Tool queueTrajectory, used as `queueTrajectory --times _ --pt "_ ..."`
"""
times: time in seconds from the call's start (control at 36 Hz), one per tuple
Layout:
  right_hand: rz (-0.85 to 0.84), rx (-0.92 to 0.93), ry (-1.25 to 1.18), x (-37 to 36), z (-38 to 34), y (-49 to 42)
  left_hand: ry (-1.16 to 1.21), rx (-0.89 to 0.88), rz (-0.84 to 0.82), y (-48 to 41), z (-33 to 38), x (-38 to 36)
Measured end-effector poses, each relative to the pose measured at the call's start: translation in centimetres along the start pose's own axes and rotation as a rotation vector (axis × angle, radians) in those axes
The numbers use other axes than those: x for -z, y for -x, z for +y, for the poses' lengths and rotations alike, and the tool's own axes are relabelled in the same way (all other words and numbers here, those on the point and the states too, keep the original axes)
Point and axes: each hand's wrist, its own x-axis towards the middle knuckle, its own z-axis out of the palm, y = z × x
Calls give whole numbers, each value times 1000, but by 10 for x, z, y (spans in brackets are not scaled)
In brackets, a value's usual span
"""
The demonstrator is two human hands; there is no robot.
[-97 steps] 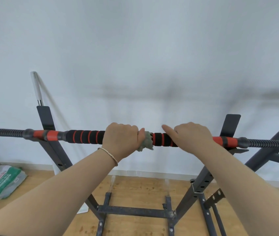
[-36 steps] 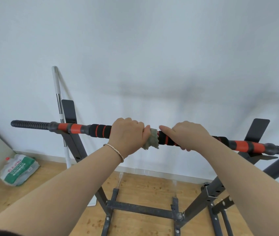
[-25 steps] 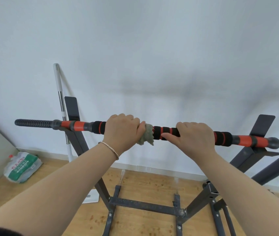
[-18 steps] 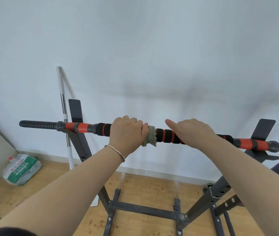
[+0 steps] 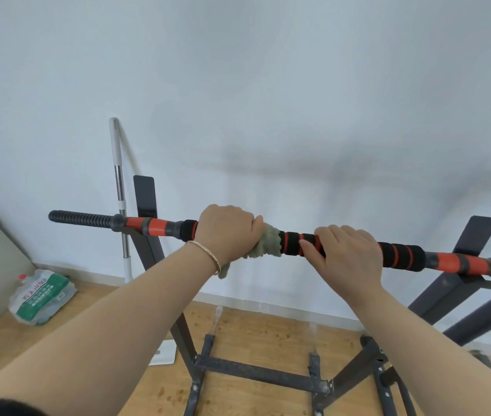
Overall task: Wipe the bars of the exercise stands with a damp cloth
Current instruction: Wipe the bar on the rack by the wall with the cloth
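Bar [image 5: 400,256] lengthwise left-right, right end slightly lower

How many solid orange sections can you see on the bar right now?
2. One orange section sits left of the left hand; the other sits right of the right hand. Hands and cloth may hide more.

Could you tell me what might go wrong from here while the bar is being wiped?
The grey-green damp cloth is bunched under the left hand, so it may skip the far side of the black-and-orange foam-padded bar. The right hand rests just beside the cloth; a stroke that way could bump it. Damp foam might also get slippery.
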Motion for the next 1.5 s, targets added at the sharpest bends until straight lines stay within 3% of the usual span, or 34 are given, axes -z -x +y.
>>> queueTrajectory --times 0.17,0.31,0.47,0.56,0.67,0.78,0.86,1.06,1.25,1.5 --pt "-40 -76 -261 14 -30 -14 188 53 136 5 0 -8" --pt "-68 -99 -268 15 -57 -16 292 66 188 11 0 -4" --pt "-116 -207 -414 20 -74 -21 521 142 89 13 -6 8" --pt "-194 -367 -586 36 -81 -30 943 206 -28 13 -15 25" --pt "-272 -668 -902 63 -82 -53 1319 224 -74 19 -28 42" --pt "-209 -950 -1353 76 -89 -68 1604 154 -51 33 -39 52" --pt "-168 -1040 -1602 80 -94 -75 1728 128 -64 44 -49 56" --pt "-219 -1031 -1632 79 -105 -84 1736 104 -57 62 -75 64" --pt "-255 -1041 -1619 73 -120 -91 1996 59 -60 73 -90 56" --pt "-193 -1047 -1508 64 -125 -93 1440 44 180 80 -100 41"
